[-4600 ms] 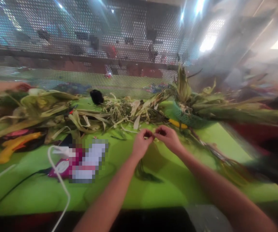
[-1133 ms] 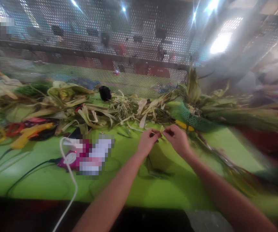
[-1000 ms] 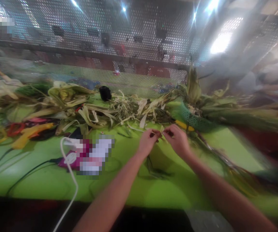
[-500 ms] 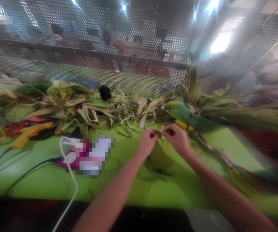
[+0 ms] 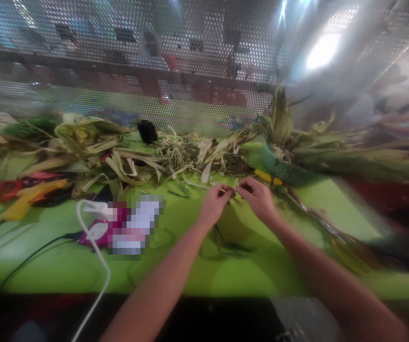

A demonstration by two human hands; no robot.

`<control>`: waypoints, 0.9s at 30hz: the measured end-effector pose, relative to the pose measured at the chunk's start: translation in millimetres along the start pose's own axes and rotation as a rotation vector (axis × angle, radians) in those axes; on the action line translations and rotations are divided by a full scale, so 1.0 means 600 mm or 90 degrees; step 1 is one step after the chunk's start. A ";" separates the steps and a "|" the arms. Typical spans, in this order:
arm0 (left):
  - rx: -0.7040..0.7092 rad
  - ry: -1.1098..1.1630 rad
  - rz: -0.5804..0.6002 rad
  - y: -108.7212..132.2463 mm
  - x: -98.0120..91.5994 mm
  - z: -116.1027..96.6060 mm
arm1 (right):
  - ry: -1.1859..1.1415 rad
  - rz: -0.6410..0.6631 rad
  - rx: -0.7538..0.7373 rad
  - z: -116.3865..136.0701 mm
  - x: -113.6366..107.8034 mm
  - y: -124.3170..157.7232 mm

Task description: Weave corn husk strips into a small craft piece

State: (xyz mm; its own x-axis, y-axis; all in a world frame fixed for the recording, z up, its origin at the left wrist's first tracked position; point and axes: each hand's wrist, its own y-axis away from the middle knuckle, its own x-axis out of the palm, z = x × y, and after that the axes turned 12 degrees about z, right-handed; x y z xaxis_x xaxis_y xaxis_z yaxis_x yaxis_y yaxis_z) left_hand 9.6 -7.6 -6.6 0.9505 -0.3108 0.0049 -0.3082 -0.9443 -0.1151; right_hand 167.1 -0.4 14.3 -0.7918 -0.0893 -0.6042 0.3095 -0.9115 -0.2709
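Pale strip (image 5: 236,182), small and slim, sits at my fingertips above the middle of the green worktop (image 5: 55,270), its end poking up between my two hands. My left hand (image 5: 214,205) has thumb and fingers drawn together and pinched on it, and my right hand (image 5: 260,198) pinches it from the other side, thumb against forefinger; the tips of both hands all but meet. Below my left wrist some dark, thin stems (image 5: 240,249) show, blurred.

Along the far side lies a tangled row of dry husks (image 5: 119,166), with a round black object (image 5: 147,131) just behind it. Far right of my hands, a green basket (image 5: 283,166) carries an upright husk bundle (image 5: 281,116), and a yellow piece (image 5: 268,177) lies just in front of it. Nearer on the right, something with yellow loops (image 5: 347,256) is too smeared for me to name.

On the left I have a magenta power strip (image 5: 99,231) with a white cable (image 5: 108,273) curving over it, a pixelated rectangle (image 5: 136,225) beside it, and farther left a yellow gun-shaped tool (image 5: 35,197) next to red handles (image 5: 8,190).
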 end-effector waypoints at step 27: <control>0.004 0.029 -0.004 0.000 0.001 -0.003 | 0.042 0.017 0.015 0.011 -0.002 -0.003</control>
State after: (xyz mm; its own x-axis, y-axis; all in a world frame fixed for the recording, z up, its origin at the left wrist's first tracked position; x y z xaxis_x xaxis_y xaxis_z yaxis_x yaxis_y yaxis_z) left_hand 10.1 -8.1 -5.0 0.9494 -0.3100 0.0510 -0.3022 -0.9456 -0.1206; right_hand 163.8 -1.4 20.5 -0.7466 -0.0876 -0.6595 0.3167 -0.9186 -0.2365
